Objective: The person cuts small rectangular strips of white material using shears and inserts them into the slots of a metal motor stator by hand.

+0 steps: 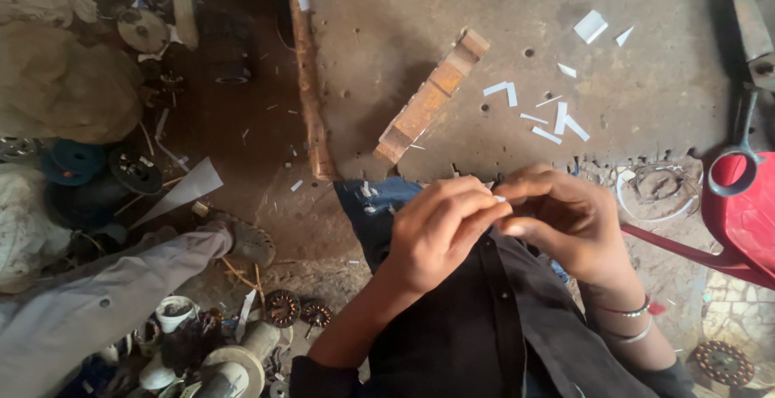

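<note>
My left hand [440,228] and my right hand [565,220] meet in front of my chest, just below the near edge of a rusty metal worktable [646,59]. Both pinch a small white slip of paper [500,199] between fingertips. Most of the slip is hidden by my fingers. Thin bangles circle my right wrist. My dark shirt and blue jeans show beneath the hands.
A rusty notched metal bar [432,95] lies diagonally on the table, with several white paper strips [557,119] scattered to its right. Grey-handled scissors [743,152] rest over a red plastic chair [747,220]. Another person's grey-trousered leg [105,293] and motor parts crowd the floor at left.
</note>
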